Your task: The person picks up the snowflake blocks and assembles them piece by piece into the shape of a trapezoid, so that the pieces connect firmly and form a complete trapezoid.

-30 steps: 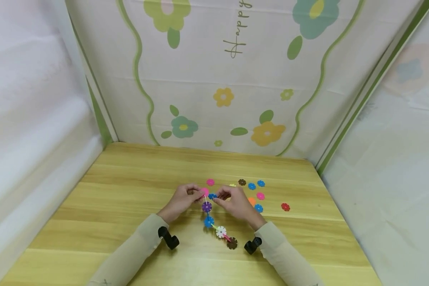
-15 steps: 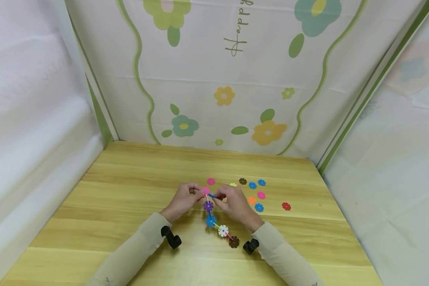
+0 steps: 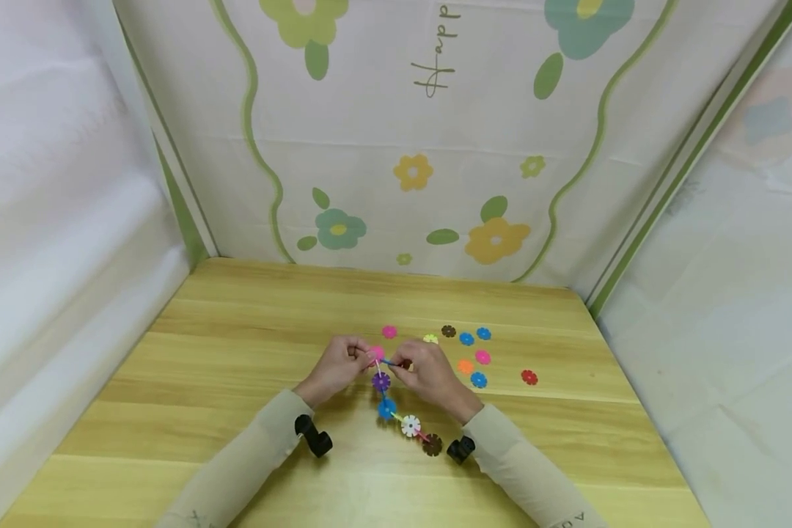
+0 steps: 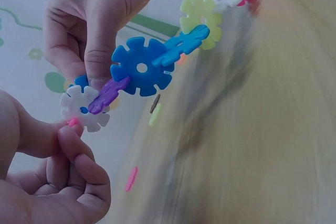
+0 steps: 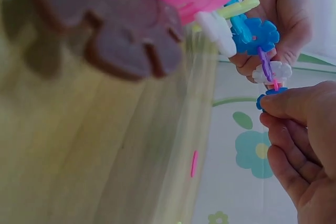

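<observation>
A chain of slotted plastic flower discs hangs between the hands and trails toward the person. At its upper end my left hand (image 3: 339,367) pinches a pink disc (image 3: 377,353). Opposite it, my right hand (image 3: 432,370) pinches a loose-looking blue disc (image 5: 261,102), held edge-on against the pink one; whether their slots interlock is hidden by fingertips. Along the chain come a white disc (image 4: 79,109), a purple disc (image 3: 380,382), a blue disc (image 4: 142,80), a second blue disc, a yellow-green disc (image 4: 198,11), another white disc (image 3: 411,425), a pink one and a brown disc (image 3: 432,444).
Several loose discs lie on the wooden table (image 3: 251,308) beyond and right of the hands, among them a pink disc (image 3: 389,332), an orange disc (image 3: 465,366) and a red disc (image 3: 529,377). A floral cloth (image 3: 369,132) stands behind the table.
The blue disc in my right hand has turned from facing the camera to edge-on and now meets the pink disc. The hanging chain has swayed slightly.
</observation>
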A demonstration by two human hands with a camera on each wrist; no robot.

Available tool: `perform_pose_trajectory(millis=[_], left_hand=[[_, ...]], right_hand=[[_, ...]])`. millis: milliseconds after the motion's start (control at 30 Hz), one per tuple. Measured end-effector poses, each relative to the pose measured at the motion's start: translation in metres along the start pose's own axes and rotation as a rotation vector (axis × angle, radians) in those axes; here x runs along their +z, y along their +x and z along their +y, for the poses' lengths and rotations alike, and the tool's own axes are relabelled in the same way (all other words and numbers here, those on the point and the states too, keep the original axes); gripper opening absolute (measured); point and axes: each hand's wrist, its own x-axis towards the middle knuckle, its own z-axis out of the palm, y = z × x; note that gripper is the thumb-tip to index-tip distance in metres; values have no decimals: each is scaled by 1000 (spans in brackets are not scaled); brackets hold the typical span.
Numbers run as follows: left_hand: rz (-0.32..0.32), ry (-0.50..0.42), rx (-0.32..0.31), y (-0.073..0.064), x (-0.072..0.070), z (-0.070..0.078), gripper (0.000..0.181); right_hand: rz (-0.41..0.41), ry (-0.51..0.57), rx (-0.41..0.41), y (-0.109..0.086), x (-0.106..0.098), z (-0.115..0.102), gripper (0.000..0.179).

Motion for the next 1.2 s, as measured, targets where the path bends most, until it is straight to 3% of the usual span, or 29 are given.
perform_pose_trajectory(millis=[167, 300, 500, 667, 767, 900, 1033, 1200], left_hand=[[23, -5, -9, -1, 0, 1, 12], [13, 7, -10, -2, -2, -1, 11], [-128, 89, 23, -4, -16, -10, 11], [-235, 109, 1, -3, -21, -13, 38], [-268, 111, 11, -2, -18, -15, 38], [-257, 92, 34, -2, -13, -18, 29], [-215, 83, -5, -5, -12, -18, 32], [-159, 67, -55, -7, -13, -16, 43]], right_hand=[[35, -38, -8, 3, 3, -7, 10], [16, -85, 0, 4, 6, -12, 9], [-113, -87, 32, 4, 4, -10, 9], [-189, -39, 111, 8, -3, -4, 8], [-224, -28, 106, 11, -4, -1, 6], [-325, 22, 102, 17, -8, 2, 3], [-454, 49, 165, 31, -18, 16, 10], [-466, -17, 299, 51, -22, 46, 22]])
